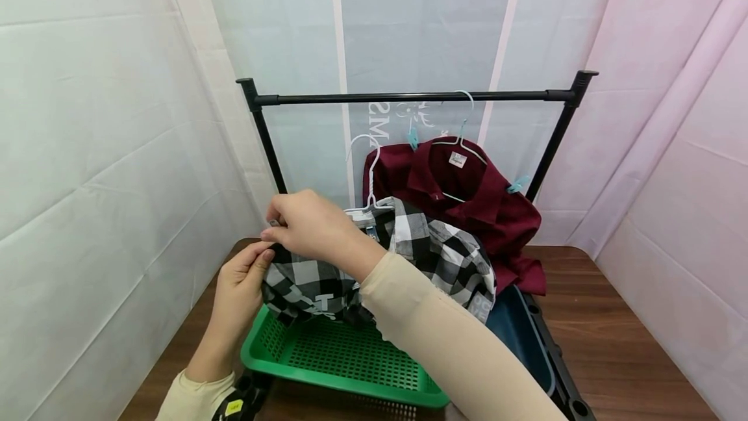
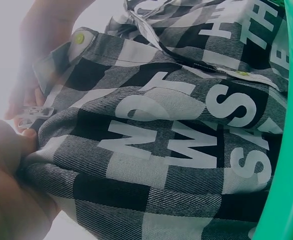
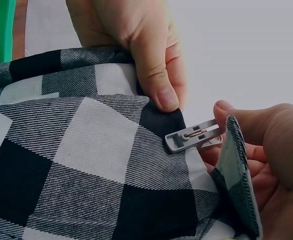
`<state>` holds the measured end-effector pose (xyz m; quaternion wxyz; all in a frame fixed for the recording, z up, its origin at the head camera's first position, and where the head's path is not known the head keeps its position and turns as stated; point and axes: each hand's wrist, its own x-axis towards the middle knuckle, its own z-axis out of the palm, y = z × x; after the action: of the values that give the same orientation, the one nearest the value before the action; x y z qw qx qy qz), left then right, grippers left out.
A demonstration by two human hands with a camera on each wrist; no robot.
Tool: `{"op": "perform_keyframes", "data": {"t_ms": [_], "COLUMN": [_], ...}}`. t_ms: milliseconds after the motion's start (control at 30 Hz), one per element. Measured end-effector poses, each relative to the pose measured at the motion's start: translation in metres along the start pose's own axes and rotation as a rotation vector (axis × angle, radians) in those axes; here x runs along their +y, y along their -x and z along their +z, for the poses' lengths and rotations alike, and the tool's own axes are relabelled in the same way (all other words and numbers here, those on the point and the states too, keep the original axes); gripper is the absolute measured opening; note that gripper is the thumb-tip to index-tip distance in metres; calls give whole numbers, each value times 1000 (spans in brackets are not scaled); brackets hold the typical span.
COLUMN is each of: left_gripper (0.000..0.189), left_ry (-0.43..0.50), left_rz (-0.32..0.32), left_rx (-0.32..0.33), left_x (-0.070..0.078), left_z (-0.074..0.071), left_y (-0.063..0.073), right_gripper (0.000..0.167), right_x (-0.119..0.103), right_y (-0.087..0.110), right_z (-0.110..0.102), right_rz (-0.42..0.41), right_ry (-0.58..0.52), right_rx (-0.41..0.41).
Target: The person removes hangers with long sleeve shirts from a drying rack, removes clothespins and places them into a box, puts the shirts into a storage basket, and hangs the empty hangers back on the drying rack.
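A black, grey and white checked shirt (image 1: 461,255) with white lettering hangs on a white hanger (image 1: 371,180), partly over a green basket (image 1: 345,390). My left hand (image 1: 236,288) pinches the shirt's edge at the left between thumb and fingers. Just beyond it, my right hand (image 1: 312,226) holds a grey clothespin (image 3: 194,137) by its handle end. In the right wrist view, the clothespin's other end lies over the shirt's edge, beside my left thumb (image 3: 161,92). A folded flap of the shirt (image 3: 239,175) partly covers the right fingers.
Behind the shirt, a maroon shirt (image 1: 491,213) hangs by a light hanger (image 1: 465,122) from a black rack bar (image 1: 374,99). Light-blue clothespins (image 1: 518,184) grip its shoulders. A dark blue bin (image 1: 523,336) stands right of the green basket on the brown table (image 1: 631,343).
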<state>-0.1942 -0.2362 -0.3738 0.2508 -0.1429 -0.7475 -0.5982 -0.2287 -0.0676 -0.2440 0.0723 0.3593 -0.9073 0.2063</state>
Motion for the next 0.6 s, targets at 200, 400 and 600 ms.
{"op": "perform_keyframes", "data": {"t_ms": [200, 400, 600], "left_gripper": [26, 25, 24], "left_ry": [-7, -37, -33], "left_rz": [1, 6, 10], "left_rx": [-10, -22, -18], "left_x": [-1, -3, -3], "left_z": [1, 2, 1], "left_y": [-1, -1, -3], "right_gripper": [18, 17, 17], "right_x": [1, 1, -2], "right_y": [0, 2, 10], "right_z": [1, -1, -12], "right_rz": [-21, -72, -143], "right_ry": [-2, -58, -114], "right_rx": [60, 137, 196]}}
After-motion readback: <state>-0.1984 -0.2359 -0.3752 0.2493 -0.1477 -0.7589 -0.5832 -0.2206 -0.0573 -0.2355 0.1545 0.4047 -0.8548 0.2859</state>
